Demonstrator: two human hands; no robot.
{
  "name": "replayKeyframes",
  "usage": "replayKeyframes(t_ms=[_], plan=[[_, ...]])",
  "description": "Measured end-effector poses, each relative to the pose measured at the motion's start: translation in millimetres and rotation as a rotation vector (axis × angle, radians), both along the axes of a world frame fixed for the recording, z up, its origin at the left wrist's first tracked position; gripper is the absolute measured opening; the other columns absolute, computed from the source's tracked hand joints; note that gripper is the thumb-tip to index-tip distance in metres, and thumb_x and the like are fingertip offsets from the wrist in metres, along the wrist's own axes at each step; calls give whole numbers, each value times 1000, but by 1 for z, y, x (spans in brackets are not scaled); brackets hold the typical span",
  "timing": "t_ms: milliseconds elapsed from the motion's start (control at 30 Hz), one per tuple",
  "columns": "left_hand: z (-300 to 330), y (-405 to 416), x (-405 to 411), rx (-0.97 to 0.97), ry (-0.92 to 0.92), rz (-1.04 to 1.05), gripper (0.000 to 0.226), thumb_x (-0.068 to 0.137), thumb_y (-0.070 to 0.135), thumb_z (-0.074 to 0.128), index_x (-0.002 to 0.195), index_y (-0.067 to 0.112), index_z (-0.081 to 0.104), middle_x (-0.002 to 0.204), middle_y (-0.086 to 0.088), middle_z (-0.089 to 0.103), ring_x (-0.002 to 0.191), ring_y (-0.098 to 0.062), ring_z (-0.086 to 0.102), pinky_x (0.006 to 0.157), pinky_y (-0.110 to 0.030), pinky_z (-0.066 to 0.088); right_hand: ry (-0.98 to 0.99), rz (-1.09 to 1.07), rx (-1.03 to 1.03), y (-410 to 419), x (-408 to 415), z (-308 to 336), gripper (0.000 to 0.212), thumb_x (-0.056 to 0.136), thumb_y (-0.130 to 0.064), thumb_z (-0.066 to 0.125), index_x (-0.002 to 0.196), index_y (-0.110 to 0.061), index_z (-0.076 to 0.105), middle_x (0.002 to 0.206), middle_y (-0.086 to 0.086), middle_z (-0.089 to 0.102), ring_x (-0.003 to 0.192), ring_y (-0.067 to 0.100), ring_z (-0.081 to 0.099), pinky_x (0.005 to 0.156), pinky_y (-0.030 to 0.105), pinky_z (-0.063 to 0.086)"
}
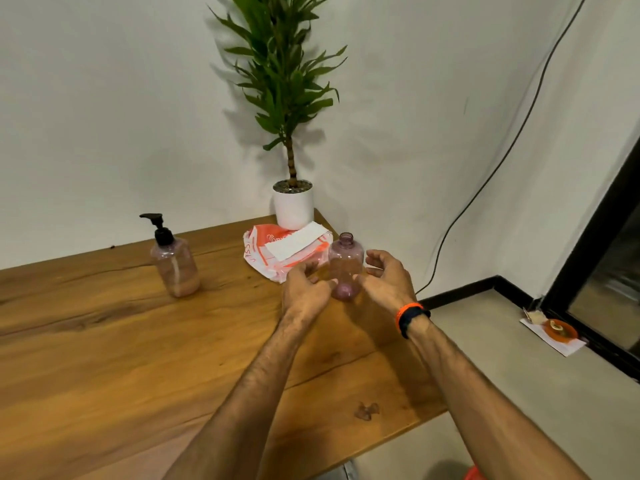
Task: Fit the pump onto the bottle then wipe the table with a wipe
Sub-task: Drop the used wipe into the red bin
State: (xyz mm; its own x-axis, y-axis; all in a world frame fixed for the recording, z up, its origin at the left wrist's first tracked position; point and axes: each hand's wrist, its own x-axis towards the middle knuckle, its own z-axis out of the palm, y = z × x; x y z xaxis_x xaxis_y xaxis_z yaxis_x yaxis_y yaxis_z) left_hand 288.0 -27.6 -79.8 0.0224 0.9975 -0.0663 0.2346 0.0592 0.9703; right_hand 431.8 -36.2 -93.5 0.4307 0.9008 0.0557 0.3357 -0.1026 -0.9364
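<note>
An empty pink bottle [346, 261] with an open neck and no pump stands upright near the right end of the wooden table [138, 341]. My left hand [304, 289] is at its left side and my right hand [388, 278] at its right, fingers apart and curved toward it; fingertips look close to or just touching its lower part. A second pink bottle [175, 268], partly filled, stands further left with a black pump [157, 226] fitted. An orange-and-white wipes pack [277, 251] lies behind the empty bottle.
A potted plant in a white pot [293, 206] stands at the table's far corner behind the wipes pack. A small wet-looking smear [367, 410] marks the table near its front right edge. The table's right edge drops to a grey floor.
</note>
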Motion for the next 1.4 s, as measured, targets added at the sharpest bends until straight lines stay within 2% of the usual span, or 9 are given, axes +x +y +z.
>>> replayKeyframes(t_ms=[133,267,533,700,833,933,1100,1233,1400], plan=[[1,3,6,-2,0,-78,71,75,10,79,140,15,48,139,0,57,124,-17,56,106,-40,47,13,25,12,7,-4,-3,46,78,-9,73,119,-23,57,110,-8,62,96,9,56,78,17,45],[5,0,13,19,-11,-101,69,75,10,79,138,15,50,135,1,59,123,-17,56,106,-37,47,22,30,34,3,2,0,46,77,-6,74,117,-22,58,104,-10,62,96,9,58,74,13,43],[14,-30,69,90,-108,-227,68,73,11,81,134,13,50,129,4,60,113,-11,59,76,-13,48,15,-60,193,-59,57,19,46,76,-11,76,118,-22,60,111,-8,66,101,6,62,90,27,52],[-2,-71,144,48,-146,-379,65,69,14,83,129,15,56,121,0,67,110,-13,64,94,-30,54,58,-205,221,-130,119,7,47,76,-11,77,117,-26,61,111,-8,67,102,6,63,93,32,52],[-39,-119,201,10,-156,-544,63,69,16,84,126,22,56,118,12,65,103,1,61,82,-10,50,47,-344,205,-194,163,-24,42,75,-13,77,112,-30,64,110,-11,69,102,3,64,92,30,51],[-75,-149,232,-57,-131,-631,61,67,14,86,120,24,58,110,15,64,95,8,59,71,-2,48,74,-444,144,-233,187,-62,44,75,-9,76,115,-23,64,110,-9,69,101,4,65,91,28,51],[-158,-186,248,-247,-39,-693,51,65,9,86,107,23,61,99,11,70,93,-4,68,84,-26,57,173,-552,-17,-283,197,-147,41,75,-9,78,109,-26,65,105,-10,71,98,3,66,81,21,53],[-225,-202,242,-368,64,-741,42,66,2,82,99,22,65,93,8,75,86,-9,72,78,-21,56,300,-609,-147,-308,187,-216,38,75,-7,77,101,-31,66,100,-13,72,91,-3,67,86,23,53],[-288,-212,234,-469,205,-833,47,61,8,83,101,26,66,103,4,74,99,-15,69,89,-31,55,490,-621,-269,-321,172,-280,48,76,11,66,108,-25,65,111,0,70,105,14,66,99,38,50]])
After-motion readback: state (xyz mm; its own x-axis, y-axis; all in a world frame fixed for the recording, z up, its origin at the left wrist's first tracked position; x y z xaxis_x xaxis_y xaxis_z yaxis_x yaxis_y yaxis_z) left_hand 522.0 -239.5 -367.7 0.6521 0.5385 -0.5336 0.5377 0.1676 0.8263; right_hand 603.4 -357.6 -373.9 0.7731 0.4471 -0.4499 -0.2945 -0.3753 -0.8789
